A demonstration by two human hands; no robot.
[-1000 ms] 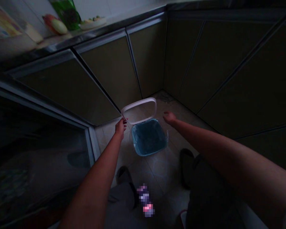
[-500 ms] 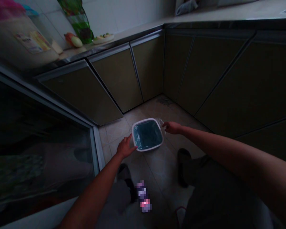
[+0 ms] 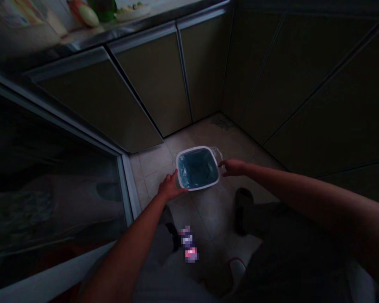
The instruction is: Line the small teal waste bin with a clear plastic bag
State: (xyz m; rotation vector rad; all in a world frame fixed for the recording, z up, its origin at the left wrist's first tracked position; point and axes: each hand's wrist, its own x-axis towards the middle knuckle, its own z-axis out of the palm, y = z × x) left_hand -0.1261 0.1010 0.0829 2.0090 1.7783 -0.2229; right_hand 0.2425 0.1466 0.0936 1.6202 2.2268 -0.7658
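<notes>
A small bin with a white rim (image 3: 203,186) and a blue-green inside stands on the tiled floor. Clear plastic film (image 3: 217,152) lines it and hangs over its outside at the right. Against the bin's left and front-left side rests my left hand (image 3: 170,186), its thumb and fingers spread apart. My right hand (image 3: 234,167) is at the bin's right side, with its fingers bent together on the clear film just outside the rim.
Cupboard doors (image 3: 151,80) meet in a corner behind the bin. A glass door frame (image 3: 126,181) runs along the left. My feet in dark slippers (image 3: 244,210) and a pixelated object (image 3: 188,244) are nearer. Food stands on the counter (image 3: 164,14).
The view has tilted down. My left hand has come closer round the bin's left side. My right hand has moved in against the film at the right rim.
</notes>
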